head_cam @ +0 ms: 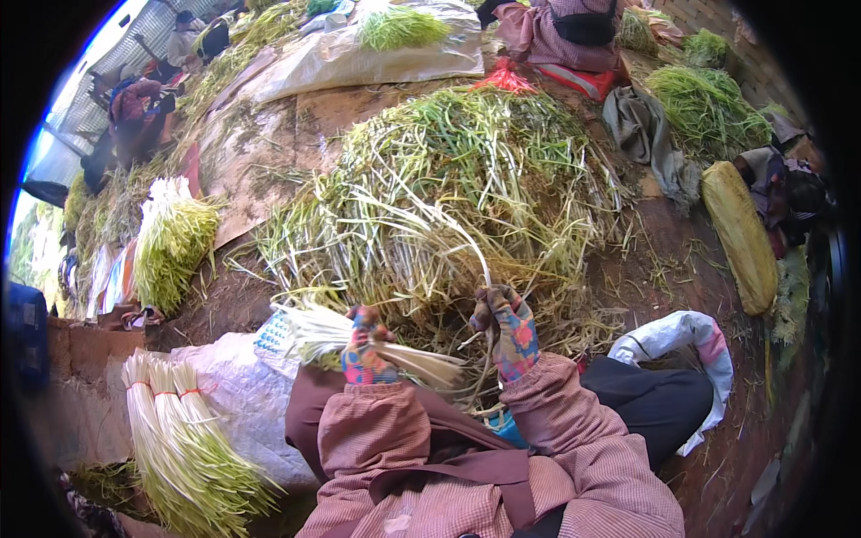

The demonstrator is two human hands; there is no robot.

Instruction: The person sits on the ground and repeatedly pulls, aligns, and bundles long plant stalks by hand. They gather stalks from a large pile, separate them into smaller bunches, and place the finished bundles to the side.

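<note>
My left hand (pixel 368 346), in a colourful patterned fingerless glove, is closed round a bunch of pale plant stalks (pixel 313 329) lying sideways across my lap. To its right, my right hand (pixel 506 329), gloved alike, pinches a single long white-green stalk (pixel 474 245) that arches up and to the left over the pile. Thin dry strands hang beneath those fingers. The large heap of long-stemmed green plants (pixel 457 181) lies just beyond both hands. At lower left, several bundles of pale stalks (pixel 161 410) tied with red bands rest by a whitish woven plastic sheet (pixel 229 397).
A loose stack of pale-topped green stalks (pixel 176 242) lies at left. A yellow wrapped bundle (pixel 740 239) and a white sack (pixel 713 376) lie at right. Other people sit at upper left, far right, and top, where one person (pixel 585 33) is beside a plastic sheet (pixel 377 60) holding greens.
</note>
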